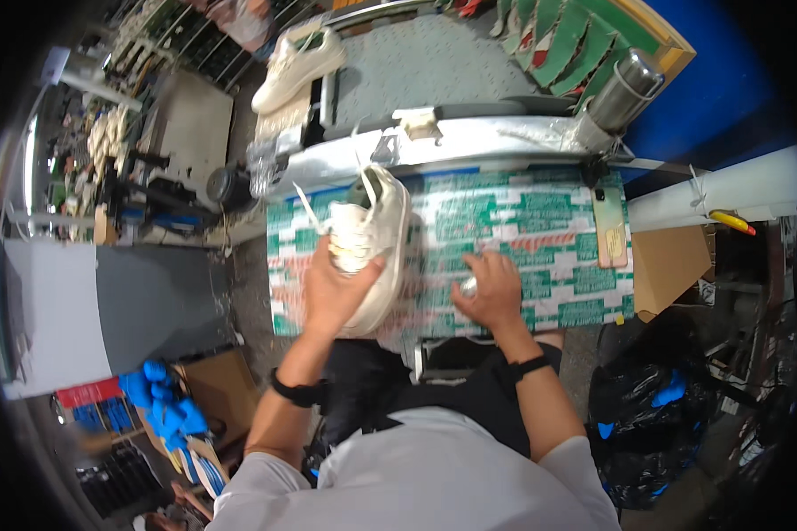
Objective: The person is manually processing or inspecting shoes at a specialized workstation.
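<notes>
1. Shoe point(388, 243): over left half of bench point(452, 212), toe toward near edge; whether sole rests there, unclear.
2. Left hand point(335, 290): fingers wrapped across the upper, holding the shoe, presumably to steady it.
3. Right hand point(494, 290): fingers narrow, curled about a small pale object point(469, 286), kind unclear; likely pinched for control.
4. Phone point(609, 234): by right edge, probably to leave working room.

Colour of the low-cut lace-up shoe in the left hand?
The low-cut lace-up shoe is off-white outside; head view shows it best.
</notes>
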{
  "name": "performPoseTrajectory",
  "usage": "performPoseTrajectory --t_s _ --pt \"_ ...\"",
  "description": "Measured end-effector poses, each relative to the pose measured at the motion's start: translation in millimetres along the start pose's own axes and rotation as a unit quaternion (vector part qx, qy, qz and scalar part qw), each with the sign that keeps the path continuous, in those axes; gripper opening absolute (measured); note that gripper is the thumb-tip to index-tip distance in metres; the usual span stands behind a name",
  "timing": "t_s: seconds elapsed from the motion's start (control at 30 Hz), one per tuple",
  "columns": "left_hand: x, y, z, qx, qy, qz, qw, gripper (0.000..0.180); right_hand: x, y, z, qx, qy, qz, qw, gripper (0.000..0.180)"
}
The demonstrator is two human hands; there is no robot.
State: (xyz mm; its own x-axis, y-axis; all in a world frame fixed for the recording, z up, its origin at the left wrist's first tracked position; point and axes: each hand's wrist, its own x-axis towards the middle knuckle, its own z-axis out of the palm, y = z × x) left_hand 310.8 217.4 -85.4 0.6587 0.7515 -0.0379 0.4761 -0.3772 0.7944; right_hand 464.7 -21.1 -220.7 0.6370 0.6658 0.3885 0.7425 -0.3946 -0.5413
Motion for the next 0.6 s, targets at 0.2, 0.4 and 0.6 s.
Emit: performPoseTrajectory --t_s 0.2,0.4,0.6 --pt "-65.9 -50.8 50.5 0.036 -0.043 -0.054 0.997 0.084 -0.8 -5.5 -11.9 -0.001 -0.021 0.008 1.0 0.068" --pt "-38.3 -79.5 -13.1 -0.069 -0.103 -0.114 0.986 0.042 -38.0 -77.5 -40.7 0.281 -0.047 0.241 0.928 0.08" --pt "5.8 -50.7 -5.3 -0.028 -0.015 0.181 0.983 0.057 -9.3 -146.8 -34.6 0.082 -0.132 -0.102 0.983 0.095"
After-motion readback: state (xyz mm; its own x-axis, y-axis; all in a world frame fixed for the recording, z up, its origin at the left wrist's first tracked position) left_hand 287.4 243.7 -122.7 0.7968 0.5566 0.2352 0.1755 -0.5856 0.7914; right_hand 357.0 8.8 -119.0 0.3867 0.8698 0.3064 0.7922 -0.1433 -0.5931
